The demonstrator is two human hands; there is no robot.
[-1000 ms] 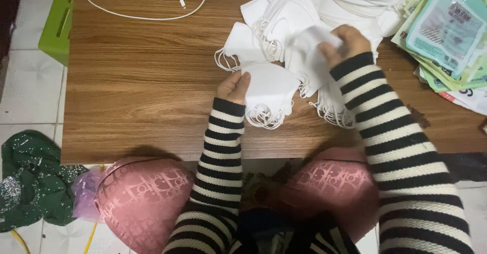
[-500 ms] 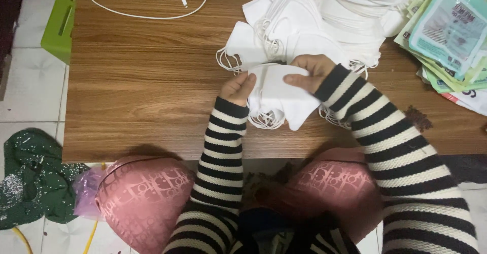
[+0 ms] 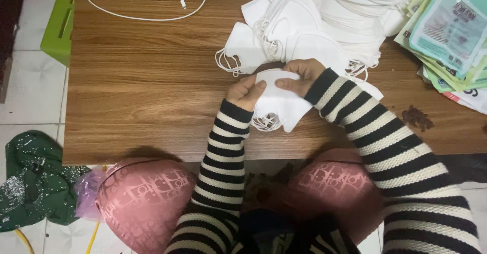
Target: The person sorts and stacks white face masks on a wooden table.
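A folded white face mask (image 3: 278, 98) lies on the wooden table (image 3: 147, 92) near its front edge, on top of another mask or two with loose ear loops. My left hand (image 3: 246, 93) pinches its left edge. My right hand (image 3: 300, 76) presses fingers on its top right. Both sleeves are black-and-white striped. Behind the hands rises a big heap of white masks (image 3: 324, 21).
A stack of green printed packets (image 3: 449, 31) lies at the table's right end. A white cable (image 3: 147, 10) loops across the far left. A green plastic crate (image 3: 62, 23) stands left of the table. Dark green cloth (image 3: 30, 180) lies on the tiled floor.
My right hand has brought a mask down from the heap onto the small pile under my left hand, and both hands now hold it flat together.
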